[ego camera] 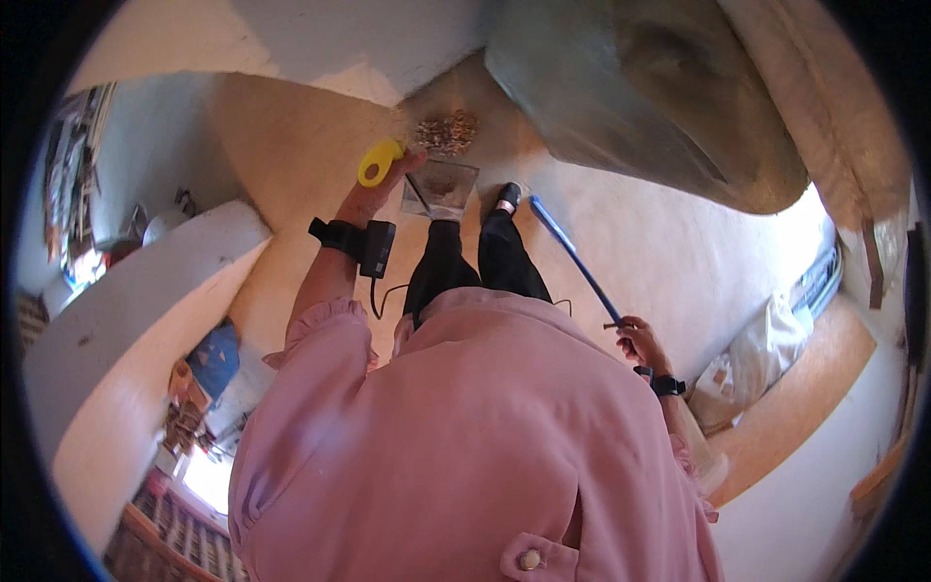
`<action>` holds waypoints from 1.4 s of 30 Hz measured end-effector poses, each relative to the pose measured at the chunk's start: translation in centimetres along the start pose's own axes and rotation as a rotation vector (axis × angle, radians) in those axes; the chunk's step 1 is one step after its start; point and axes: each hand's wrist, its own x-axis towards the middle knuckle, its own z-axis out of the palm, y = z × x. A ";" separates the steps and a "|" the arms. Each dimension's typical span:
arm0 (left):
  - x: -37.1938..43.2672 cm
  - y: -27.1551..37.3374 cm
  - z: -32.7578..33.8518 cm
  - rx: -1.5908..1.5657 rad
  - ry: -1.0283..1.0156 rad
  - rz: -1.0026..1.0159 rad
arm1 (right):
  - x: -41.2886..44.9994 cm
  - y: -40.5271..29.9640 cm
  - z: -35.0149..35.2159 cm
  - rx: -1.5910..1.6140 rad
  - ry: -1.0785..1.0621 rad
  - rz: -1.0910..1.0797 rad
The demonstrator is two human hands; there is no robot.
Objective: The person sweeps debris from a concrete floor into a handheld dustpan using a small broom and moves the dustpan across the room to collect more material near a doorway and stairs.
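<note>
My left hand (396, 174), in front of me at the upper middle, is closed around a yellow plastic handle (380, 164) with a hole in it. Below that hand a dustpan-like tray (441, 188), with some debris on it, sits by my feet; a dark rod runs between them. Just beyond the tray lies a round, brownish, bristly or crumbly mass (447, 133), too blurred to name. My right hand (641, 342), out to the right, grips the near end of a long blue stick (578, 254). The stick's far end points towards my shoe.
A large covered bulky object (654, 109) stands at the upper right. A pale low wall (145, 291) curves along the left, with a blue bag (216, 360) beside it. At the right, a whitish sack (756, 356) rests near an orange-brown ledge (800, 407).
</note>
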 end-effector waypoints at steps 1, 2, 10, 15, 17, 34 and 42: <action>-0.8 -0.7 -0.8 -0.001 0.037 0.006 | 0.4 -0.2 -0.4 -0.047 -0.029 0.023; -1.7 -2.6 -1.6 -0.063 0.026 0.008 | 1.3 0.2 -1.2 -0.103 -0.066 0.040; -10.6 -12.0 -0.6 -0.607 0.119 0.143 | -0.7 -3.9 -0.1 -0.289 -0.016 -0.006; -15.4 -17.7 -0.5 -0.477 0.305 0.189 | -1.2 -4.0 1.2 -0.522 -0.012 -0.111; -17.7 -18.3 -0.1 -0.495 0.387 0.162 | -2.8 -5.0 2.9 -0.558 0.006 -0.141; -40.4 -28.8 8.0 -0.315 1.042 -0.085 | 2.2 -9.5 22.6 -0.479 -0.633 -0.011; -45.4 -32.2 20.3 -0.757 1.475 -0.235 | 6.8 -16.7 24.5 -0.770 -0.585 -0.018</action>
